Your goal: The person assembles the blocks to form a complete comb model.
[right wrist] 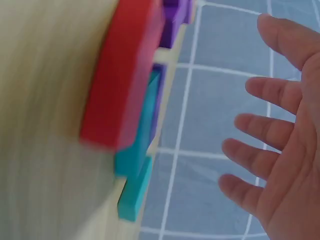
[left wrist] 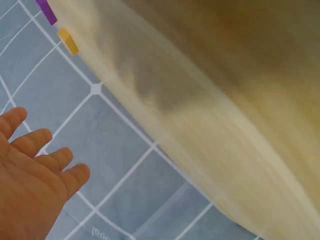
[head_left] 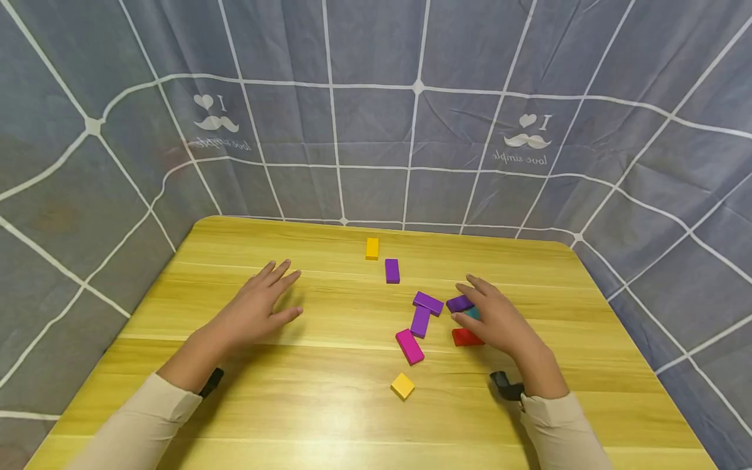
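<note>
My left hand [head_left: 258, 310] hovers over the left half of the table with its fingers spread and nothing in them. On the right, my right hand [head_left: 496, 320] hangs with extended fingers above a red block [head_left: 467, 337], a teal block [head_left: 472, 313] and a dark purple block [head_left: 459, 304], hiding parts of them. The right wrist view shows that hand apart from the red block [right wrist: 120, 75] and two teal blocks [right wrist: 135, 195]. Between the hands lie two touching purple blocks [head_left: 428, 303], a magenta block [head_left: 409, 346] and a yellow block [head_left: 402, 386].
Farther back on the wooden table [head_left: 329, 405] are another purple block [head_left: 391, 271] and an orange-yellow block [head_left: 372, 249]. A grey curtain [head_left: 376, 124] with white grid lines hangs behind the table and along both sides.
</note>
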A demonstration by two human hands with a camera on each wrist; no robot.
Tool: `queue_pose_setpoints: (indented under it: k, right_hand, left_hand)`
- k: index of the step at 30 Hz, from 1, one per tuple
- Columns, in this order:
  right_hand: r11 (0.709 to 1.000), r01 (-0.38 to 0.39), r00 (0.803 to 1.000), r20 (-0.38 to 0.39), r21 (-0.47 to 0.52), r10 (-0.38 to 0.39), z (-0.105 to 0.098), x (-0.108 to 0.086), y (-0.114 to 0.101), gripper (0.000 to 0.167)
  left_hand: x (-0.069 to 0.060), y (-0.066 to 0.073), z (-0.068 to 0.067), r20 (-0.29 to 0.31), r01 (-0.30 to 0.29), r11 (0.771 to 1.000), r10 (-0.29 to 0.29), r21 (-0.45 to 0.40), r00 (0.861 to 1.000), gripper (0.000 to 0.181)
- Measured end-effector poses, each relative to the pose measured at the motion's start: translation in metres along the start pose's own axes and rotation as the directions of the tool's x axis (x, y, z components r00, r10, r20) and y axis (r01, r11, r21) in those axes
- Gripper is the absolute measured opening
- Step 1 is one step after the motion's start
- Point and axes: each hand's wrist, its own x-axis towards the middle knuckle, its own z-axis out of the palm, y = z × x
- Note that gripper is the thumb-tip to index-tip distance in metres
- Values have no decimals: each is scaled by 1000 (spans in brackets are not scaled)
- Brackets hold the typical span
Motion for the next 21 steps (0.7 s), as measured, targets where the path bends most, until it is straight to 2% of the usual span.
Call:
queue_pose_setpoints:
  k: [7,13,18,21]
  right_hand:
    - [985,21,999,42,172,-28,-2,13,-13,60]
    - [964,2,999,48,266,-15,1,28,-18,59]
    - [922,-17,998,63,386,-8,7,41,-19,57]
    - [900,-33,997,81,434,-2,11,51,-19,55]
  left_hand:
    - [23,-6,-3,67,-7,985,19,-173,998,68]
    - [46,-7,-3,96,-53,971,77,-235,992,66]
    - [66,-9,1,141,-17,956,60,-292,988,66]
    - [78,-10,8,145,1,948,48,-317,988,64]
